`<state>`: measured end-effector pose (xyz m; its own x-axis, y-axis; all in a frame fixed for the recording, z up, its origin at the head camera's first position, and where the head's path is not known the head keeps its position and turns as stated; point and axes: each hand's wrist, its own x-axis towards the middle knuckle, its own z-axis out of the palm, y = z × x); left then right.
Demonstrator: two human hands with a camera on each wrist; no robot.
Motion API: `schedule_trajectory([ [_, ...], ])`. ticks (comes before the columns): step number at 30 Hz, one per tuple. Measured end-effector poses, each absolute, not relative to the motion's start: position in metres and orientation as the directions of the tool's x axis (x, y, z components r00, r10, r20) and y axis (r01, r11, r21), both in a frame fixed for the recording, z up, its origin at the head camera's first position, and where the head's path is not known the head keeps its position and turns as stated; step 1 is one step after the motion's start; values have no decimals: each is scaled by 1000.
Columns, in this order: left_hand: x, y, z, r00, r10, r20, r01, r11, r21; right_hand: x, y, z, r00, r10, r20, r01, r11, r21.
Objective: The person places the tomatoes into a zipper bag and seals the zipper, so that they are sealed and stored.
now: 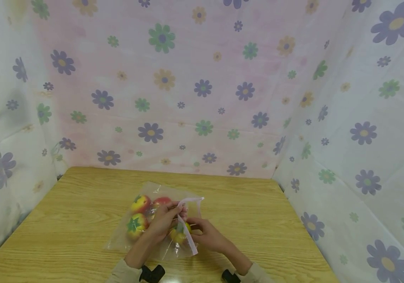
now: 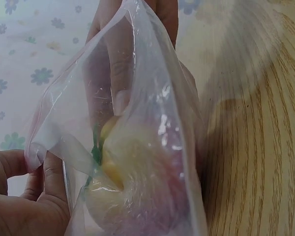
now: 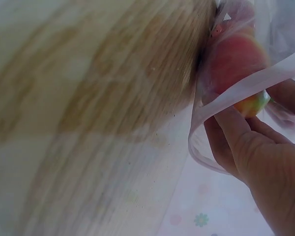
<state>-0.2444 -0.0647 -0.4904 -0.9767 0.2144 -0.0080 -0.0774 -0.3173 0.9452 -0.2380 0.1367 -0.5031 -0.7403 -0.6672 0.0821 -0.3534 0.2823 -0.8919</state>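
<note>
A clear plastic bag (image 1: pixel 156 189) with a pale pinkish rim (image 1: pixel 189 240) lies on the table, its mouth toward the right. My left hand (image 1: pixel 164 221) reaches across the bag and pinches the rim; the left wrist view shows thumb and fingers on that edge. The fingers of my right hand (image 1: pixel 209 236) are inside the mouth, gripping a red-and-yellow fruit with a green leafy top (image 3: pixel 251 104). Seen through film in the left wrist view, this fruit (image 2: pixel 113 169) sits under the fingertips. Further in lie similar fruits (image 1: pixel 141 203), one partly behind my left hand.
The wood-grain table (image 1: pixel 251 212) extends around the bag. Flower-printed cloth (image 1: pixel 173 118) hangs behind it and along both sides. Black wrist mounts (image 1: pixel 152 273) sit at both cuffs near the front.
</note>
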Motion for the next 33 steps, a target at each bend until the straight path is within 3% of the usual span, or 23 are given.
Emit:
schedule_trajectory([
  [14, -244, -65, -489, -975, 224, 4, -70, -322, 944, -242, 133, -508, -740, -666, 96, -375, 289, -881],
  [33, -247, -65, -492, -978, 208, -10, -78, -320, 944, -242, 131, -507, -780, -622, 67, -312, 293, -904],
])
